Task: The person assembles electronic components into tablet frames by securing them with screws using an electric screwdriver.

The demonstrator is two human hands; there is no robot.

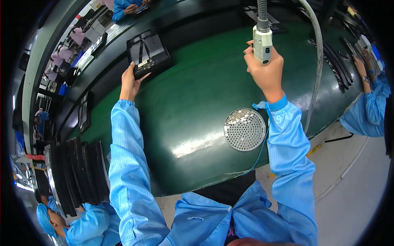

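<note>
Head view: my left hand [130, 84] rests its fingers on the near edge of a black tray [147, 52] on the green belt [193, 94], not clearly gripping. My right hand [264, 67] is wrapped around a hanging electric screwdriver [262, 43]. Below those fingers lies a round perforated dish [245, 129].

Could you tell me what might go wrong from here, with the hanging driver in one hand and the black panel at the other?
1. The left hand only touches the black rectangular panel's near edge, so it could slide on the green belt.
2. The grey hose beside the white hanging power screwdriver, gripped by the right hand, might snag that sleeve.
3. The round perforated metal screw tray sits near the belt's edge.
</note>
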